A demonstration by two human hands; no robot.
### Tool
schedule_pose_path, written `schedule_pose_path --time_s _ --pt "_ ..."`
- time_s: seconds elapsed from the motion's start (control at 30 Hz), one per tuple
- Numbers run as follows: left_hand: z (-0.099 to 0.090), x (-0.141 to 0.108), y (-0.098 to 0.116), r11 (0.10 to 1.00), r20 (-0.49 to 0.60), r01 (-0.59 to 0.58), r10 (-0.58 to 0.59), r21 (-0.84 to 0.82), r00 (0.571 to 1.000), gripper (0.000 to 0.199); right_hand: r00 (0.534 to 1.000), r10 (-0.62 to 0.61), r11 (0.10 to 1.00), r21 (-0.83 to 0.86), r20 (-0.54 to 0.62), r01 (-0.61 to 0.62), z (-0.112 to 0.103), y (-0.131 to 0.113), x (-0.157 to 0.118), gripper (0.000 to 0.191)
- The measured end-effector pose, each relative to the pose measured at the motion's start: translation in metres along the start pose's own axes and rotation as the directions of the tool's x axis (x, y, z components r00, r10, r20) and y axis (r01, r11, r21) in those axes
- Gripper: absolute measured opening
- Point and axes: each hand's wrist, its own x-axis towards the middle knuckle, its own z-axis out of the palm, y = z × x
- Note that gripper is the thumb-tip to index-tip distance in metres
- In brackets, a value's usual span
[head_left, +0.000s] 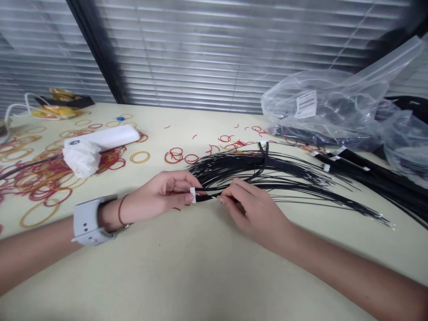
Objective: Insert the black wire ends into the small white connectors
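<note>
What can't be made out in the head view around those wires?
Head view only:
- Where the black wires pass through the left hand and right hand: hidden by fingers.
- Printing on the bag label: too small.
- Far ends of the black cables: cut off by the right edge.

Bare forearms (36,254) — the left wears a wide grey studded wristband (87,221) and thin dark-red cord bracelet (119,210).
</note>
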Motion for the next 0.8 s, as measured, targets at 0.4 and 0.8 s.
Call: schedule_pose_path --time_s 0.4,0.8 --pt "-0.0002 0.0 -0.0015 1.0 -0.002 0.001 -0.001 0.0 1.0 0.015 1.0 -0.013 1.0 0.009 0.008 0.013 -0.0013 -0.0013 -0.0009 0.02" --pt "-0.0002 -0.0006 -0.0016 1.0 0.003 0.006 -0.006 -0.009 1.0 0.016 0.999 -0.016 1.0 0.018 -0.035 0.016 -0.0012 -0.0026 -0.0011 0.019"
